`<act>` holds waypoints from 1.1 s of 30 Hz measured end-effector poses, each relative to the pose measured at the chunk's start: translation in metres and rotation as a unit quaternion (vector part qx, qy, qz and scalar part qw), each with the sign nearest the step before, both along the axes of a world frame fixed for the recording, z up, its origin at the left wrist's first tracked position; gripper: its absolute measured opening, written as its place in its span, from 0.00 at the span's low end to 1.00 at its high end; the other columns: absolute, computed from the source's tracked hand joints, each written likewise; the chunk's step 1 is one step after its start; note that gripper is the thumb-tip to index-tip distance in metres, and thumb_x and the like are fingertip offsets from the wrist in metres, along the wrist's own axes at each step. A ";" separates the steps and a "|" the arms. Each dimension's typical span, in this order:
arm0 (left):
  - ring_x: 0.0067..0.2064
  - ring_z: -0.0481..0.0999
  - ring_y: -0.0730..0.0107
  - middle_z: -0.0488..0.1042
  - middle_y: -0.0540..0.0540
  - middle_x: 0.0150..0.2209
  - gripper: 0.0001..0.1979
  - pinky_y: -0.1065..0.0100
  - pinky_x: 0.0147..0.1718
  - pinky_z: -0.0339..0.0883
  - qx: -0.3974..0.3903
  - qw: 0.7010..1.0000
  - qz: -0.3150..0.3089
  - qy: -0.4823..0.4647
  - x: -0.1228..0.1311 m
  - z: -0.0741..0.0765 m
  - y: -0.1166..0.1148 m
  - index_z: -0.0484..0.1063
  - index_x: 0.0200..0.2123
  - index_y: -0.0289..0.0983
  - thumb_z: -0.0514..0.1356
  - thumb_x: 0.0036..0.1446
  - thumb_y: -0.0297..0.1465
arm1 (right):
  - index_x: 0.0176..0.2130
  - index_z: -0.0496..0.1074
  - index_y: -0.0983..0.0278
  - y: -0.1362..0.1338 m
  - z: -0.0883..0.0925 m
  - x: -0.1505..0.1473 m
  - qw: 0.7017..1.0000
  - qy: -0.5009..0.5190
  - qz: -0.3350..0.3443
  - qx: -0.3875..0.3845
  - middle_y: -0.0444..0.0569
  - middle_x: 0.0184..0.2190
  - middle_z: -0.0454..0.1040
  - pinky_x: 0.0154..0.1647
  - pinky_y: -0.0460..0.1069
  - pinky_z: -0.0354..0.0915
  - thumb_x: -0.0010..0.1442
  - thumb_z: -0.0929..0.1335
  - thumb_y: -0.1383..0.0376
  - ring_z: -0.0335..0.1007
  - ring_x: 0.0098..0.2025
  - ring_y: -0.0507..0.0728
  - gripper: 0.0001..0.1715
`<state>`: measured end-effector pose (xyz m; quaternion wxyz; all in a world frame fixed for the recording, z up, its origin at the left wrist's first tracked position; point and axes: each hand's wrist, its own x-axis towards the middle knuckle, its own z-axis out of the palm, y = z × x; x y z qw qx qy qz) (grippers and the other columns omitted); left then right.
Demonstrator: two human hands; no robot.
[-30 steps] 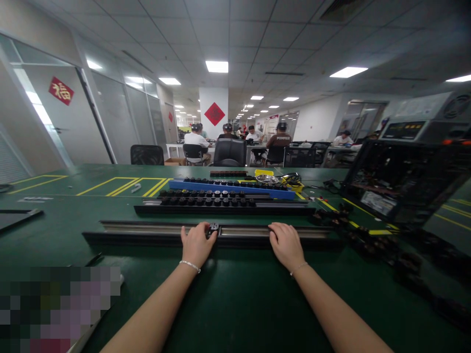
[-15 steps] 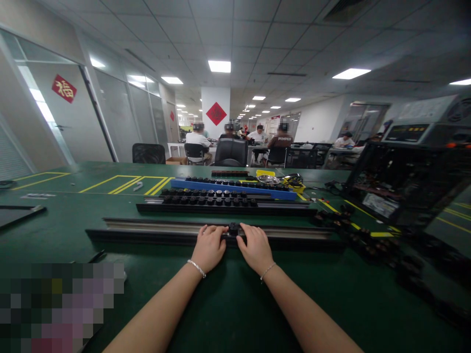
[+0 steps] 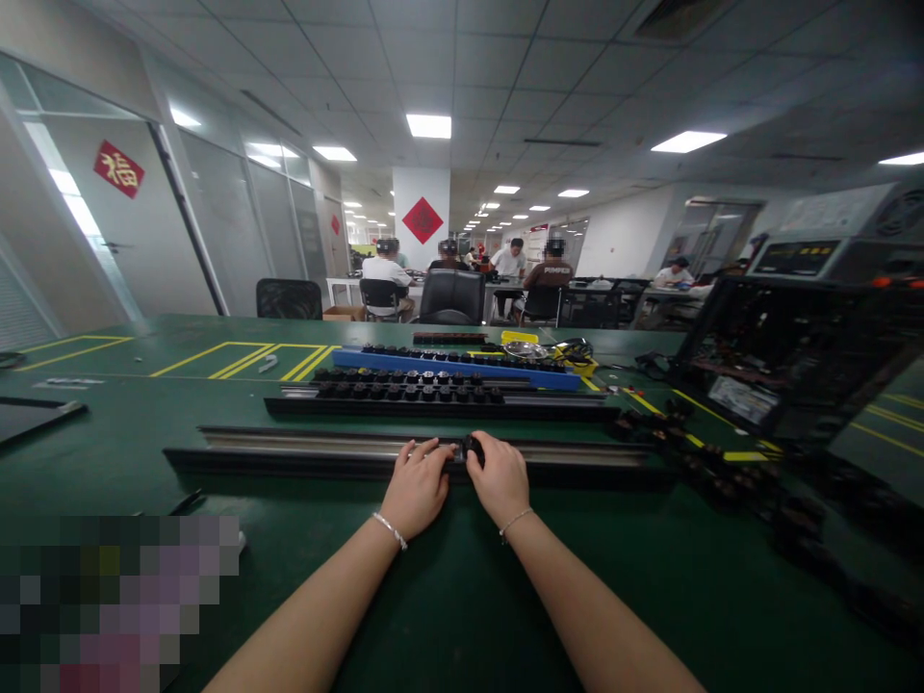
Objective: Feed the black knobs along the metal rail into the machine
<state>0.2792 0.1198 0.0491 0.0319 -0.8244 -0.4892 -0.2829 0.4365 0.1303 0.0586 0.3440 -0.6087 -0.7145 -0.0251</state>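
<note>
resting hands: left hand (image 3: 417, 486) and right hand (image 3: 500, 477) lie side by side on the long black rail (image 3: 289, 452), nearly touching each other
small part: a small black block (image 3: 473, 449) sits on the rail between the 2 hands, at the right hand's fingertips
left grip: fingers spread flat over the rail's top, curled around nothing
right grip: fingers bent over the black block, pressing on it; whether they fully close round it cannot be told
rail place: lies crosswise on the table, nearest the person, silver channel along its top
surface: dark green table (image 3: 448, 587) with yellow marking lines toward the far left and right
behind the rail: a second black rail (image 3: 549, 411) carrying a row of black blocks, then a blue rail (image 3: 361, 360) with more blocks
right side: loose black parts (image 3: 714, 472) scattered near the rail's end, an open dark machine case (image 3: 786, 356) beyond them
room: open office, white tiled ceiling with lit panels, glass partitions at left, red diamond sign (image 3: 423, 219) on a white pillar
others: several people seated at far desks (image 3: 534, 274), black chairs just past the table
</note>
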 end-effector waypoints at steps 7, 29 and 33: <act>0.58 0.62 0.63 0.73 0.47 0.49 0.18 0.52 0.59 0.45 0.003 1.000 0.004 0.014 0.001 0.001 0.000 0.65 0.50 0.42 0.49 0.56 0.25 | 0.42 0.70 0.60 0.001 0.005 0.004 1.000 0.005 -0.011 -0.005 0.47 0.39 0.75 0.44 0.52 0.56 0.56 0.63 0.60 0.67 0.41 0.57 0.14; 0.57 0.63 0.64 0.72 0.47 0.50 0.16 0.52 0.60 0.44 0.002 1.000 0.009 -0.002 -0.001 0.002 -0.002 0.67 0.45 0.42 0.50 0.54 0.24 | 0.43 0.67 0.63 0.003 -0.002 0.031 0.997 0.021 -0.073 0.015 0.51 0.37 0.74 0.43 0.51 0.57 0.54 0.62 0.62 0.67 0.40 0.57 0.16; 0.57 0.63 0.64 0.73 0.48 0.49 0.16 0.52 0.60 0.44 0.007 1.000 0.009 -0.001 -0.002 0.001 -0.002 0.66 0.45 0.43 0.51 0.54 0.24 | 0.44 0.66 0.64 0.003 -0.003 0.039 0.995 0.021 -0.091 0.024 0.51 0.37 0.74 0.43 0.52 0.57 0.54 0.61 0.62 0.68 0.40 0.58 0.18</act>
